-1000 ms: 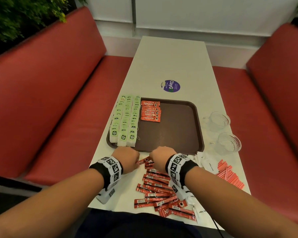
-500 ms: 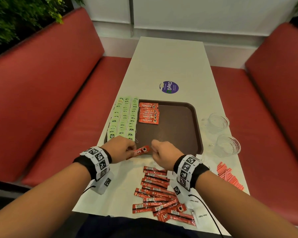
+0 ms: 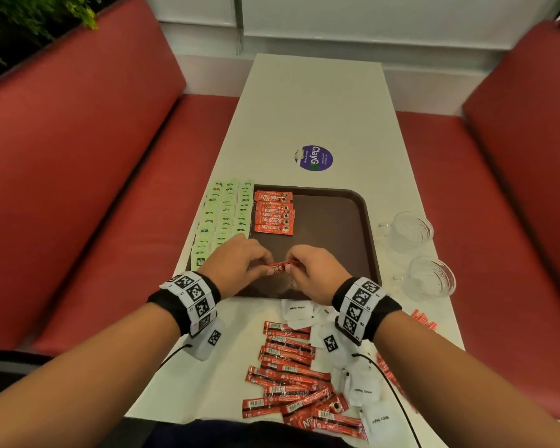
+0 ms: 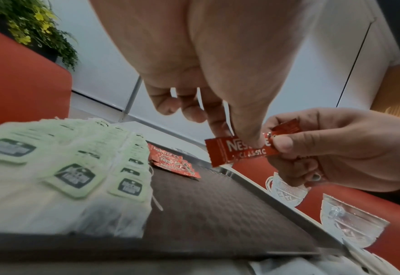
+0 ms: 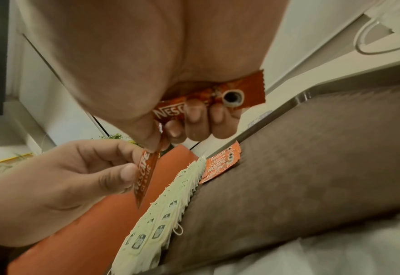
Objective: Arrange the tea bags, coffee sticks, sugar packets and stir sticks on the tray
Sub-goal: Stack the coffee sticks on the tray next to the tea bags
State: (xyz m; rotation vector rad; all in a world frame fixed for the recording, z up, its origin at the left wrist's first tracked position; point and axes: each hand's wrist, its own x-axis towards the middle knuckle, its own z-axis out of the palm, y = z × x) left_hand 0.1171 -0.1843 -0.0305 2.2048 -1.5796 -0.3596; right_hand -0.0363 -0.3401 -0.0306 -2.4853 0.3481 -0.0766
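Over the near part of the brown tray (image 3: 337, 240), both hands pinch one red coffee stick (image 3: 280, 267). My left hand (image 3: 267, 268) has thumb and forefinger on its left half (image 4: 232, 152). My right hand (image 3: 290, 266) pinches the other end, and its curled fingers keep a second coffee stick (image 5: 227, 94) in the palm. Rows of green tea bags (image 3: 223, 218) fill the tray's left side, with a short column of coffee sticks (image 3: 274, 213) beside them. On the table in front of me lie loose coffee sticks (image 3: 291, 376) and white sugar packets (image 3: 299, 310).
Two glass cups (image 3: 408, 229) (image 3: 432, 276) stand right of the tray. Red stir sticks (image 3: 424, 320) lie by my right wrist near the table's right edge. A purple round sticker (image 3: 314, 157) marks the table beyond the tray. Red benches flank the table.
Both hands lifted from the loose pile near the table's front edge and moved forward over the tray, carrying the coffee stick between them.
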